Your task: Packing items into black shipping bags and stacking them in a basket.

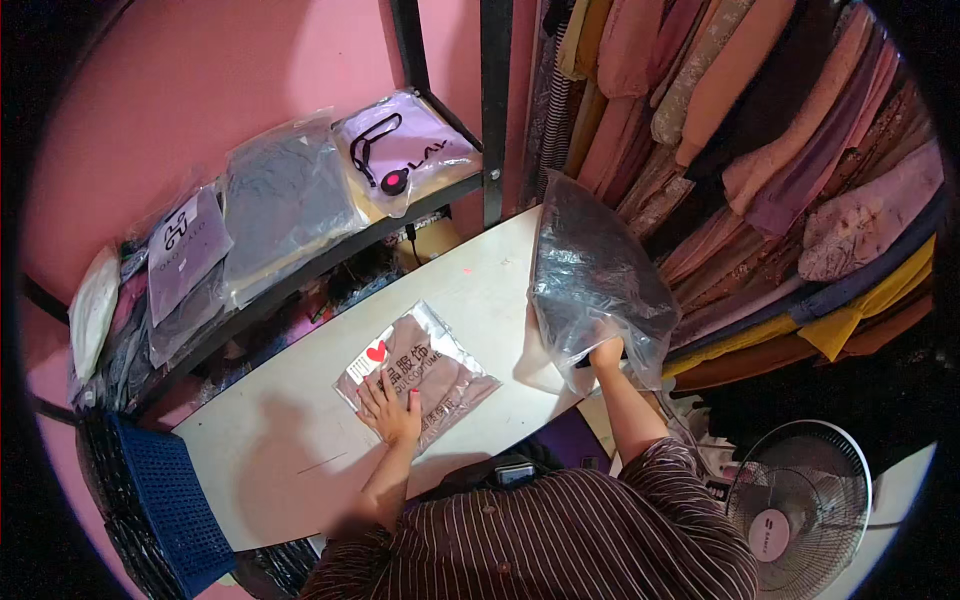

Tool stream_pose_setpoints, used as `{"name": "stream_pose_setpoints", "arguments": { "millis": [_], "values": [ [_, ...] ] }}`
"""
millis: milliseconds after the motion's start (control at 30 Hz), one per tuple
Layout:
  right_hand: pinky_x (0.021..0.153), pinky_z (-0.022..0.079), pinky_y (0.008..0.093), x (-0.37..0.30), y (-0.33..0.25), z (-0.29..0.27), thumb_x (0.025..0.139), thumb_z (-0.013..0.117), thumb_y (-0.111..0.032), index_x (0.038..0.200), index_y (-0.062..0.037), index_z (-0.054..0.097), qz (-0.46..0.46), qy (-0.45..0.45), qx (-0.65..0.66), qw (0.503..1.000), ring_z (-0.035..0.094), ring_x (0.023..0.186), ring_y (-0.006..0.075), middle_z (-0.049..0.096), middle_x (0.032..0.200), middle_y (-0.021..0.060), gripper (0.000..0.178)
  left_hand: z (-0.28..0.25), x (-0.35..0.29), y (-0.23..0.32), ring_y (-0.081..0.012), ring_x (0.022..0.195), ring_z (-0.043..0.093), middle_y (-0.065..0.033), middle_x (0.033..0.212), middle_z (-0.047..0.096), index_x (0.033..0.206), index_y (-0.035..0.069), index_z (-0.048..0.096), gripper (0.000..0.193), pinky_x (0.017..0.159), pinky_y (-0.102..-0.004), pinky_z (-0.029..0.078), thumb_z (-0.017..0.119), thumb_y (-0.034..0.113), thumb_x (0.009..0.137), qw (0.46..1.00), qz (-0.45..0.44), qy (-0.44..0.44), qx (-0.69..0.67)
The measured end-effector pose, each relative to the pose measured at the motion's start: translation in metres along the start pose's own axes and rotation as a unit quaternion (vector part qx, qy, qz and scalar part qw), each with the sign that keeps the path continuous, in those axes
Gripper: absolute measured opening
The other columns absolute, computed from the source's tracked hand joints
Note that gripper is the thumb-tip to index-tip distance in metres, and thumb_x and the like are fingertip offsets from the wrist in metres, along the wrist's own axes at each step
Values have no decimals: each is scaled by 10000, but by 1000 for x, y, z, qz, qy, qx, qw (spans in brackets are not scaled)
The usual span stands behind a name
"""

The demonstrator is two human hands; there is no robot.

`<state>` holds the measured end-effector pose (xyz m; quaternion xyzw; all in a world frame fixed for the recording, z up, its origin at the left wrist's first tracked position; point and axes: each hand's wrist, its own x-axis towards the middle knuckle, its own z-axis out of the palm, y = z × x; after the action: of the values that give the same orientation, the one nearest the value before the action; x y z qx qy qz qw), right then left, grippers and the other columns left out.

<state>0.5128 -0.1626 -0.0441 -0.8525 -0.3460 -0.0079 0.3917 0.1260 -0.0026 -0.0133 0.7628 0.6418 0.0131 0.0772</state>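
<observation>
My left hand [391, 409] lies flat, fingers spread, on a clear plastic packet [425, 365] that holds a folded dusty-pink garment and bears a white label with a red heart; it lies on the white table [300, 440]. At the table's right end my right hand [605, 353] grips the lower edge of a clear plastic bag [595, 270] with a dark garment inside and holds it upright.
A black metal shelf [330, 250] behind the table carries several bagged garments in grey, lilac and white. Folded and hanging fabrics [760, 150] fill the right side. A blue plastic crate [165, 500] stands lower left, a white floor fan [795, 510] lower right.
</observation>
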Motion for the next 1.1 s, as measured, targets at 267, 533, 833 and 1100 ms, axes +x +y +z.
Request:
{"name": "stream_pose_setpoints", "arguments": {
  "millis": [267,533,833,1100],
  "values": [
    [689,457,470,-7,-28,-23,844,575,-210,824,-27,634,-93,67,-121,986,602,800,370,625,867,191,194,4,-1,-1,-402,1400,123,-152,1540,156,1493,218,204,796,1046,-665,135,540,500,828,999,18,36,-2],
    [663,493,485,-78,-127,-60,883,551,-242,847,-26,605,-60,-331,-127,933,628,760,387,636,816,232,225,1,2,-4,-415,1410,80,-159,1549,123,1494,214,195,825,1056,-671,88,541,539,820,1000,7,-3,-30],
    [615,447,374,-43,-199,28,909,578,-192,857,9,553,-16,-280,242,929,577,633,297,605,718,186,209,-53,12,-3,-311,1262,430,-167,1365,465,1305,119,518,613,1057,-436,310,674,425,796,938,178,-63,-291],
    [631,494,259,-56,-296,70,927,575,-202,1019,-83,554,202,-540,442,687,579,745,110,603,849,25,152,-71,-11,-26,-133,883,570,-97,953,636,1108,-3,579,373,799,-303,469,712,148,795,856,164,-84,-483]
  ]
}}
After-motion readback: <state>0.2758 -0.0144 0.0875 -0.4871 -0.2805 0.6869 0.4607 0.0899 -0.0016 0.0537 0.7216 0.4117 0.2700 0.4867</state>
